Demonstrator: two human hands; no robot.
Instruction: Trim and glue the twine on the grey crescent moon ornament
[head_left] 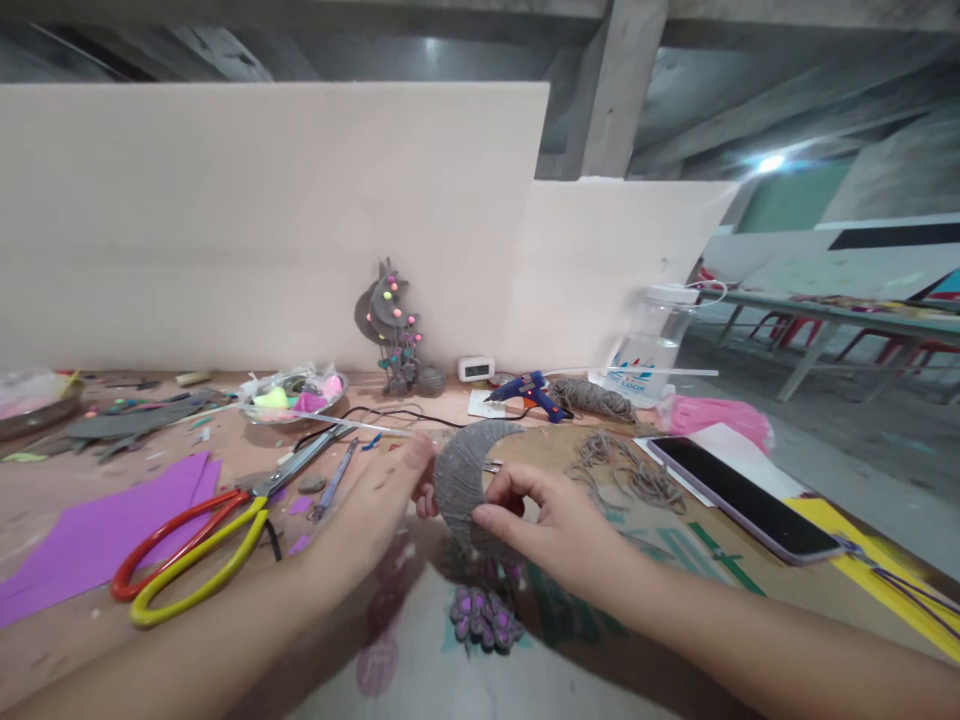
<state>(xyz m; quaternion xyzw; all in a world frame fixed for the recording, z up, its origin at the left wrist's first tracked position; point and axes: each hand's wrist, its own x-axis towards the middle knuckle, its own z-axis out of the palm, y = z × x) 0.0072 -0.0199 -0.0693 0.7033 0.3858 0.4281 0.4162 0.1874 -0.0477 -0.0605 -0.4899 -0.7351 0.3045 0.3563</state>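
Note:
A crescent moon wound in grey yarn [463, 482] stands upright between my hands over the work surface. Its lower part is pinched between the thumb and fingers of my right hand [536, 515]. My left hand [397, 480] is curled at the crescent's left edge, some fingertips hidden behind it. Just below lie grey yarn-edged flowers with purple centres [486, 618]. Behind the crescent rests a blue glue gun [529, 390] on a small white card [486, 404]. Loose grey yarn [630, 470] is tangled to the right of my right hand.
Left are scissors [193, 560] with red and yellow handles and purple sheets [105, 530]. Behind stand a finished-looking moon ornament [390, 320], a small digital clock [475, 369] and a water bottle [652, 340]. A phone [742, 495] lies on the right.

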